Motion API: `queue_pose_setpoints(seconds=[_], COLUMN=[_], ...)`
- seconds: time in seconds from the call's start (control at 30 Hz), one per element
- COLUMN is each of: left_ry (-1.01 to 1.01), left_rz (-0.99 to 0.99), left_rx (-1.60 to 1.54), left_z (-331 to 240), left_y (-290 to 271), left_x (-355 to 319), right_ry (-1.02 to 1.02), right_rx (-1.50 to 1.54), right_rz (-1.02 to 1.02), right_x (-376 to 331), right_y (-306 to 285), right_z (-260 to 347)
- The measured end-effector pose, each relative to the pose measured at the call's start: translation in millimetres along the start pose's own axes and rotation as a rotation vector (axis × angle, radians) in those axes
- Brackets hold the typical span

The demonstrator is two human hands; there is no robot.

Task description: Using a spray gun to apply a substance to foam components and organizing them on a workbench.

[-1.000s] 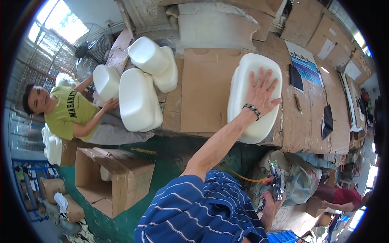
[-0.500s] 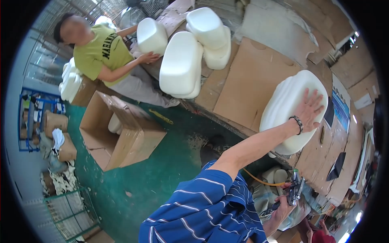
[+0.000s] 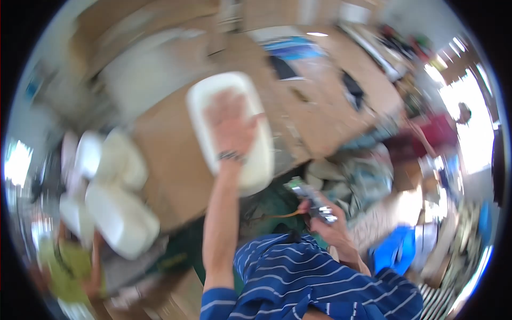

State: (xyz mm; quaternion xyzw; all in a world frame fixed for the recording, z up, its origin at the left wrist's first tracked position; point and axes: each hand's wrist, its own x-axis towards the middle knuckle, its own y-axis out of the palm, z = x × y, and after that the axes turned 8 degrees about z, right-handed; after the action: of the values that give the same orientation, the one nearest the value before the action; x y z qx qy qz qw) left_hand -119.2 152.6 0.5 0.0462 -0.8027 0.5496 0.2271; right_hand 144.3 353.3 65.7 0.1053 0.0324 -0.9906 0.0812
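A wide tabletop [image 3: 314,125] covered in brown cardboard runs across the view. A smooth brown cardboard sheet [image 3: 165,165] lies on it. Near its left end sits a bunch of white, rounded, box-like shapes [image 3: 122,218], and just beside them is a person in a yellow-green shirt [image 3: 66,266]. Up past the middle lie a blue and white printed sheet [image 3: 298,48] and two flat black pieces [image 3: 282,68]. On the right, off the tabletop, are a heap of pale, crinkly sheeting [image 3: 368,173], a bright blue thing [image 3: 394,250] and a person in a dark red top [image 3: 437,136].

The long white block with round corners [image 3: 261,154] is on the tabletop, right under the left hand [image 3: 229,122]. That grip is flat with its fingers spread, lying over the block and hiding part of it. The right hand [image 3: 328,226] is lower, away from the block. Its grip is curled around a shiny silver tool with a green end [image 3: 314,205], perhaps a spray gun, but it is blurry. A thin orange hose [image 3: 285,215] is beside it.
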Motion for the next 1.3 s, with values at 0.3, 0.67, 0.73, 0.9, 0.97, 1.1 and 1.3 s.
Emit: queue_pose_setpoints(seconds=[0.3,0.67,0.73,0.9,0.97,1.1,1.3], left_ry=[0.015,0.064,0.021,-0.024,-0.042,-0.056,-0.047], left_rz=[0.089,0.012,0.052,0.015,0.008,0.031,0.018], left_rx=[0.252,0.145,0.079,0.036,0.031,0.003,-0.017], left_z=[-12,-11,-16,-7,-2,-3,-5], left_y=[0,12,7,-1,-3,-6,-3], left_x=[5,5,8,2,-2,-2,-2], right_ry=[-0.195,-0.085,0.047,0.04,0.048,0.053,0.041], right_rx=[-0.133,0.056,0.065,0.072,0.059,0.024,-0.014], right_rz=[-0.142,-0.204,-0.254,-0.16,-0.137,-0.139,-0.148], right_x=[-45,-57,-60,-51,-48,-41,-29], right_y=[-6,-8,-3,-7,-4,-1,4], right_z=[-5,-29,-16,-13,-15,-11,-6])
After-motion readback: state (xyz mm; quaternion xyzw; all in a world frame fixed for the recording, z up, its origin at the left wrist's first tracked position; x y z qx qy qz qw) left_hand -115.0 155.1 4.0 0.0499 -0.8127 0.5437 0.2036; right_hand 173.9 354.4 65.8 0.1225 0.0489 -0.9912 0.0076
